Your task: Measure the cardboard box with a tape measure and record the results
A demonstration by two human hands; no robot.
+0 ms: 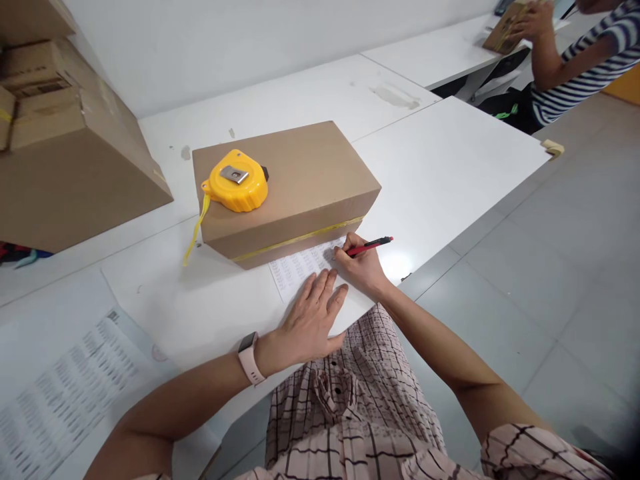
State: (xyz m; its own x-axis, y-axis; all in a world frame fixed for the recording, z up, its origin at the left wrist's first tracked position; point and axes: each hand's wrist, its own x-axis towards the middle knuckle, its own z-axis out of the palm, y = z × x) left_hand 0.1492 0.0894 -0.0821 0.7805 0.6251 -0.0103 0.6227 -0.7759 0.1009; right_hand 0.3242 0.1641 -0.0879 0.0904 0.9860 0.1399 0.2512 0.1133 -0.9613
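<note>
My right hand [364, 270] grips a red and black pen [367, 247], its tip down at a printed sheet [295, 270] on the white table. Lying flat with fingers spread, my left hand [313, 317] rests on the sheet's lower edge. Just beyond the sheet stands a closed cardboard box [305, 167] with a yellow strip along its near side; it hides the far part of the sheet. A yellow tape measure [239, 181] with a metal clip and a yellow strap lies on the box's left end.
Larger cardboard boxes [75, 153] stand at the left. Printed papers [75, 387] lie on the table at the lower left. At the upper right, another person in a striped shirt [585, 73] holds a small box [505, 30]. The table's near edge runs beside my lap.
</note>
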